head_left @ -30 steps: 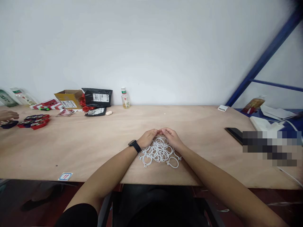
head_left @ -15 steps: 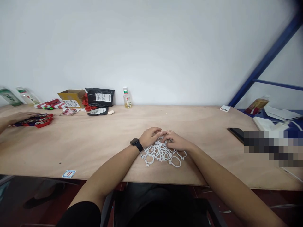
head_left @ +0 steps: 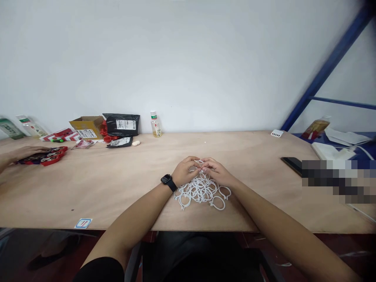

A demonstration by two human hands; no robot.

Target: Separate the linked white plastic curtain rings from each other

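— Can any writing be read here?
— Hardly. The sticker (head_left: 83, 223) at the near edge of the table (head_left: 117, 188) shows two red strokes in a blue frame, like "11".
— And the white labels on the black bag (head_left: 123, 124) and the cardboard box (head_left: 85, 126)?
— They are printed, but too small to read. The same goes for the green label on the bottle (head_left: 155, 124). I can make out no marking on the white rings (head_left: 202, 192).

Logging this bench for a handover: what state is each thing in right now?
left hand, fingers pinched on a white ring
right hand, pinched on the same ring
ring pile, loose heap flat on the table
cardboard box, flaps open
bottle, upright, capped
phone, lying flat, screen dark
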